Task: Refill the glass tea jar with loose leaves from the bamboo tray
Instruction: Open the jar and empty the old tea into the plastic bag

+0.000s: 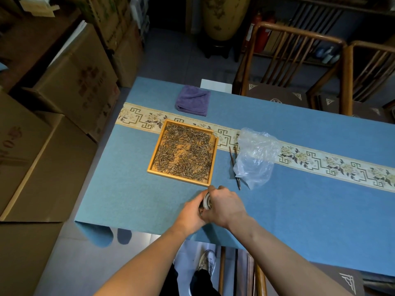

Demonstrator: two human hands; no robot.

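both hands (210, 207) grip glass jar (207, 201) | just off bamboo tray (182, 152) near corner

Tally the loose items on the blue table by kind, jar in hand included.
Bamboo tray of leaves: 1
Glass jar, held in both hands: 1
Purple cloth: 1
Clear plastic bag: 1
Thin sticks: 2
Total: 6

The bamboo tray (183, 152) stands just beyond both hands. Right of it lie thin sticks (234, 165) and a plastic bag (255, 155). Bare counter (310, 206) lies open to the near right and near left.
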